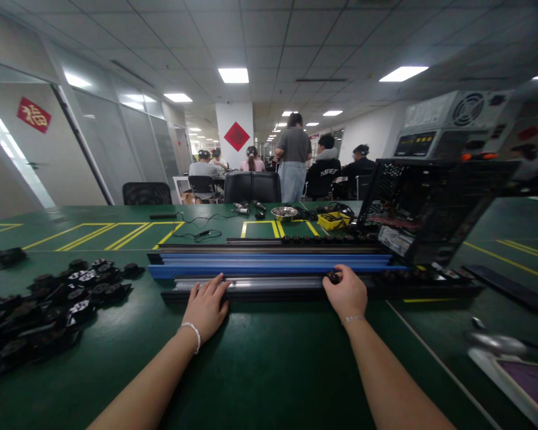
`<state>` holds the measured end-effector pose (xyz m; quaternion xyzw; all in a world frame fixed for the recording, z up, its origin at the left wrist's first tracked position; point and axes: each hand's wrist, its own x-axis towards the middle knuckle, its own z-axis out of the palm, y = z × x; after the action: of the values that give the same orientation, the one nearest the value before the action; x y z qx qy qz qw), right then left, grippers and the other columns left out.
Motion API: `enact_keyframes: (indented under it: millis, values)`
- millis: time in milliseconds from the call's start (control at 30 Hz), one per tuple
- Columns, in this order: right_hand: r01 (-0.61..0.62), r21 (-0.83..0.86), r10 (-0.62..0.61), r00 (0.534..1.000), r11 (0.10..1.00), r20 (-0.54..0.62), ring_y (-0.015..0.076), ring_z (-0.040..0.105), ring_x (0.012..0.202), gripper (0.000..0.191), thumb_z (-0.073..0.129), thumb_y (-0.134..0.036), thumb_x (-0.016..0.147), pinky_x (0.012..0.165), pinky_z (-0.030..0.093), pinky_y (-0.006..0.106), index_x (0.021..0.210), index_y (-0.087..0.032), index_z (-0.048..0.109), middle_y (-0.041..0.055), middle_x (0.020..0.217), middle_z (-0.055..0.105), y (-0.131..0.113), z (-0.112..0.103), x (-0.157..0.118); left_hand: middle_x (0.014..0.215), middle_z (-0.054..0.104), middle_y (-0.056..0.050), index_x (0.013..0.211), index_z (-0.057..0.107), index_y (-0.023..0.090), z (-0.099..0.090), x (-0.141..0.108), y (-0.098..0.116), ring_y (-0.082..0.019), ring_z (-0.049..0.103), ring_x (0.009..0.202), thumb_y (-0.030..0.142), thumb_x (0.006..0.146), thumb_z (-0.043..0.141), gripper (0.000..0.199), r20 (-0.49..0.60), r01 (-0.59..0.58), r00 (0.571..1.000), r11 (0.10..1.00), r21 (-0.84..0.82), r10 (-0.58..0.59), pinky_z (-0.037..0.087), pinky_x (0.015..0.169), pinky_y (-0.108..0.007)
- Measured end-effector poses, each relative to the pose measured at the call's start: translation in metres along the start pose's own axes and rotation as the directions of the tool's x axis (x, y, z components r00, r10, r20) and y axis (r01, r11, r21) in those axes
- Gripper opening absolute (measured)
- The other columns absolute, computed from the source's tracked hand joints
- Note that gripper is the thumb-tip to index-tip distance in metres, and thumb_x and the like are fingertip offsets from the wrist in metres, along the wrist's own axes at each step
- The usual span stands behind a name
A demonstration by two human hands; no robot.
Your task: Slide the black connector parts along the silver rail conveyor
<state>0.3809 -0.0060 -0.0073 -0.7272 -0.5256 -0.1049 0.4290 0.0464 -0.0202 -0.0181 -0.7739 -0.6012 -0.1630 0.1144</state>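
A long black rail with a clear or silvery channel (273,283) lies crosswise on the green table (278,364). My left hand (206,306) rests on its left part, palm down, with the fingers spread and nothing in them. Toward the rail's right part, my right hand (348,291) has its thumb and fingers closed around a small black round part (333,277). That part sits at the channel; whether it touches the rail is unclear. Just behind runs a blue rail (269,263), and several black pieces (412,275) line the right end.
Many black parts (63,292) are heaped at the left. An open computer case (430,209) with power supplies (457,113) on top stands at the right. A metal bowl (284,212) and a yellow basket (334,221) are behind the rails. People sit farther off.
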Motion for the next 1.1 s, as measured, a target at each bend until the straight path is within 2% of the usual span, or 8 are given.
enact_keyframes:
  millis: [800,1100]
  values:
    - [0.084,0.028,-0.087,0.993,0.996,0.086,0.0197,0.056,0.078,0.034,0.054,-0.035,0.066,0.073,0.040,0.032,0.096,-0.019,0.054,0.0030,0.079,0.061,-0.0059,0.0048,-0.0044,0.138,0.040,-0.002,0.120,0.047,0.028,-0.0018,-0.0005,0.0015,-0.022,0.042,0.119,0.024,0.075,0.043,0.045,0.002,-0.003,1.000,1.000,0.015,0.003,0.021,0.103,-0.047]
    - [0.075,0.052,-0.081,0.989,0.996,0.120,0.0197,0.056,0.079,0.032,0.055,-0.036,0.066,0.071,0.040,0.032,0.094,-0.020,0.054,0.0037,0.082,0.061,-0.0089,0.0030,-0.0046,0.138,0.039,-0.003,0.121,0.047,0.028,-0.0034,-0.0007,0.0014,-0.022,0.041,0.120,0.024,0.075,0.043,0.046,0.019,0.007,1.000,1.000,0.000,-0.007,0.019,0.104,-0.046]
